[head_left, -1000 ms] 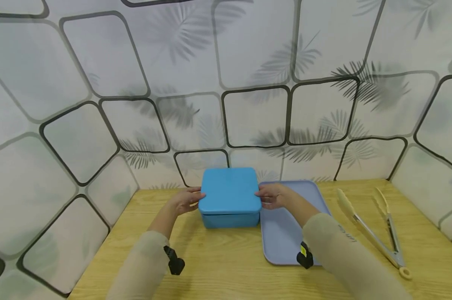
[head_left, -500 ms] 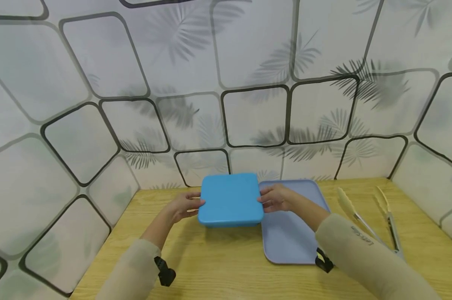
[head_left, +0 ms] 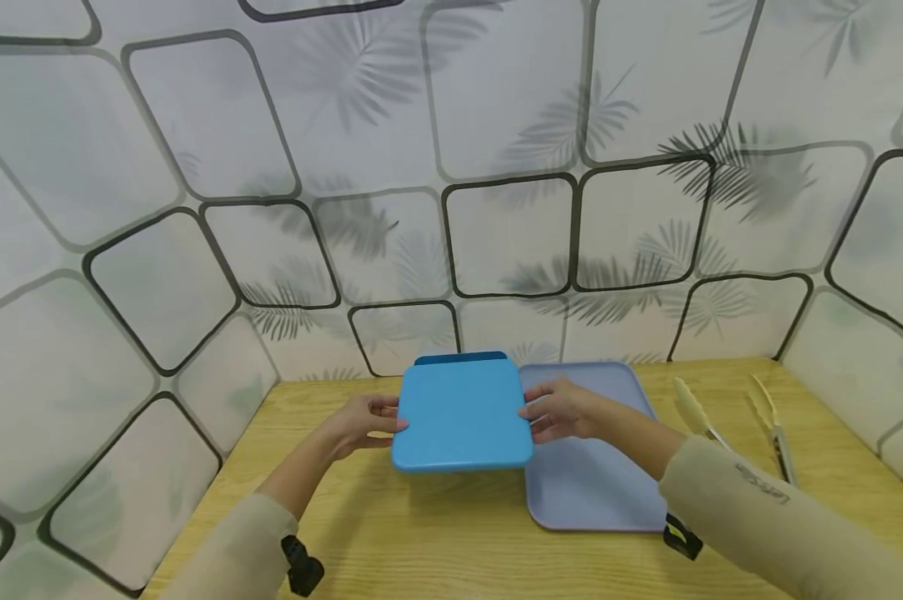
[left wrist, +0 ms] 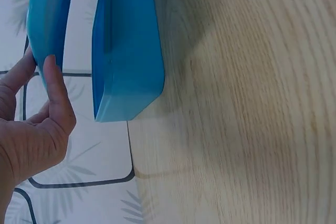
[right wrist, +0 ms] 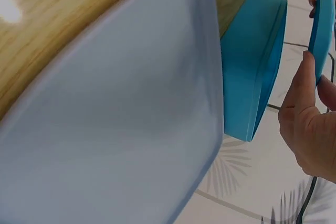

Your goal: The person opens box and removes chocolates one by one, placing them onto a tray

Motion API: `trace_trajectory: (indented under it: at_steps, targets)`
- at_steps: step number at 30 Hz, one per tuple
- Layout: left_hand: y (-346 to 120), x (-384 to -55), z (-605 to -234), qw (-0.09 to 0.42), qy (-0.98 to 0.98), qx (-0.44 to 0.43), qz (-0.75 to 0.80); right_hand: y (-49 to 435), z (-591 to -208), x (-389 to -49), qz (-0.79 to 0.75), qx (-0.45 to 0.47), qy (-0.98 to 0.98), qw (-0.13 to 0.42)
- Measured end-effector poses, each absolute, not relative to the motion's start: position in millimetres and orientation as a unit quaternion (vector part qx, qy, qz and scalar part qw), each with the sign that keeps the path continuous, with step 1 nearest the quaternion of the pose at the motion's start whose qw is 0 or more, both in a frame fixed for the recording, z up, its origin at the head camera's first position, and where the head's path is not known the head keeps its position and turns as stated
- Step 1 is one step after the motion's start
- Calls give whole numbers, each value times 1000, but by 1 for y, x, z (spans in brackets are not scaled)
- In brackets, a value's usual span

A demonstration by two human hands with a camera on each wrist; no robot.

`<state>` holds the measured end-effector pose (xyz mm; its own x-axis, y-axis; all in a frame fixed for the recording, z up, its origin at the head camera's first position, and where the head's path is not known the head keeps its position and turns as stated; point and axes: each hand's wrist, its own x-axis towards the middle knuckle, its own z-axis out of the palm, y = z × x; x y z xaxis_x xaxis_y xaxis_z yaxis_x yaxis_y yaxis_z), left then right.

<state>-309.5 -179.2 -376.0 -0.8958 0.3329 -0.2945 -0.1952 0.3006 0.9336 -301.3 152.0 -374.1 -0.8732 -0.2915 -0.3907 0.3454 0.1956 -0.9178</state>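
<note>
A light blue lid [head_left: 462,412] hangs above its blue box [left wrist: 134,51], held level between both hands. My left hand [head_left: 357,427] pinches the lid's left edge, thumb on top and fingers beneath. At the opposite edge my right hand [head_left: 564,410] grips it the same way. Both wrist views show a gap between the lid and the open-topped box [right wrist: 247,72], which stands on the table. From the head view the lid covers nearly all of the box, leaving only a dark strip of its back wall; the contents are hidden.
A pale lavender tray [head_left: 594,483] lies on the wooden table [head_left: 421,542] just right of the box, partly under my right forearm. Farther right are tongs [head_left: 781,454] with cream tips, their lower part hidden by the sleeve. A patterned wall covering [head_left: 511,233] rises behind.
Both hands have lifted the lid off the box and drawn it toward me. The box's back wall now shows behind the lid; its front is covered. The tray has stayed put.
</note>
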Motion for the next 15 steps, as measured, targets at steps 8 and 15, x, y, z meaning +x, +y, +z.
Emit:
trace_trajectory:
  at_steps: [8, 15]
  targets:
    - [-179, -294, -375, 237, 779, 46, 578, 152, -379, -281, -640, 31, 721, 262]
    - [-179, -280, -378, 235, 774, 15, 588, 149, -385, -265, -636, 41, 725, 260]
